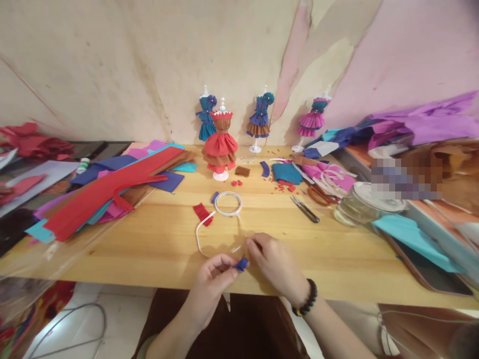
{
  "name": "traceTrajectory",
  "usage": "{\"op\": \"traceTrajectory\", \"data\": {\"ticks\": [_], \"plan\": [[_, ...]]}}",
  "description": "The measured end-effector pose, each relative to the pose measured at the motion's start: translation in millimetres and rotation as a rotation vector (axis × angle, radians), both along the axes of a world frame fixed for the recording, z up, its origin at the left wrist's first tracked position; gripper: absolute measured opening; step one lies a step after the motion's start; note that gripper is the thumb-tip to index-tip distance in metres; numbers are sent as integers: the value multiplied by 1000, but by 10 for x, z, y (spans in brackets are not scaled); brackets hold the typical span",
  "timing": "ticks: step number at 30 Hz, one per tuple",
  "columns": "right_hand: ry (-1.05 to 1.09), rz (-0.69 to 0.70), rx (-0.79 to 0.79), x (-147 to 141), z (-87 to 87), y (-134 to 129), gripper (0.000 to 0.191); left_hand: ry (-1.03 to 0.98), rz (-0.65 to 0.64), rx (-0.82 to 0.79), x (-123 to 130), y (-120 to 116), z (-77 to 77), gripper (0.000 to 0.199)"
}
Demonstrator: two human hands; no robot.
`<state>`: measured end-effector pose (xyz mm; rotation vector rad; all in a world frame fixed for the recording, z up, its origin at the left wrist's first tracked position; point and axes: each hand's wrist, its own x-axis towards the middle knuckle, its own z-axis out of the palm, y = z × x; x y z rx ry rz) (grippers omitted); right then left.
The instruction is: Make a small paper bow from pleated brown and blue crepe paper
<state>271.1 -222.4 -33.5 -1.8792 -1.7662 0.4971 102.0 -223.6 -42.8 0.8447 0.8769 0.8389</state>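
Left hand (213,274) pinching small blue fabric piece (242,264) at the bench (157,249) near edge; right hand (271,259) pinching white tape end (239,247), steadying it against the piece; tape roll (228,203) lying beyond; dressed mannequins (220,144) standing at the wall

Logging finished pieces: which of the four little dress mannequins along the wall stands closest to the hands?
The red and brown dress, second from the left. It stands forward of the blue dress, the blue and brown dress and the pink dress.

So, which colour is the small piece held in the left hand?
Blue; the small piece at the left hand shows in the head view.
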Motion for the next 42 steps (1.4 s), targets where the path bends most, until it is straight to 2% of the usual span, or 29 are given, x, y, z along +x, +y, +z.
{"op": "traceTrajectory", "data": {"ticks": [3, 7, 12, 19, 23, 27, 32, 36, 42], "plan": [[-47, 10, 9, -7, -48, 24, 29, -3, -10, -4, -10, 2, 0, 18], [8, -19, 48, 46, -112, 14, 29, -47, -6, -35, 0, 18, 47, 20], [19, 44, 11, 12, -69, -35, 29, -26, -18, -23, 9, 28, 48, 19], [-64, -9, 132, 88, -183, 9, 25, -93, -3, -41, 7, 24, 57, 19], [29, 9, 113, 139, -180, 24, 27, -98, 7, -38, 5, 30, 61, 19], [100, 67, 96, 74, -117, 15, 28, -102, 2, -35, 9, 30, 47, 18], [-50, 56, 182, 37, -166, 53, 28, -103, 9, -46, 12, 18, 55, 18], [-153, -27, 226, 188, -194, 128, 28, -189, -2, -101, -9, 42, 64, 14], [-282, -184, 138, 684, -118, 265, 37, -279, -59, -139, -119, 214, 125, 9]]}}
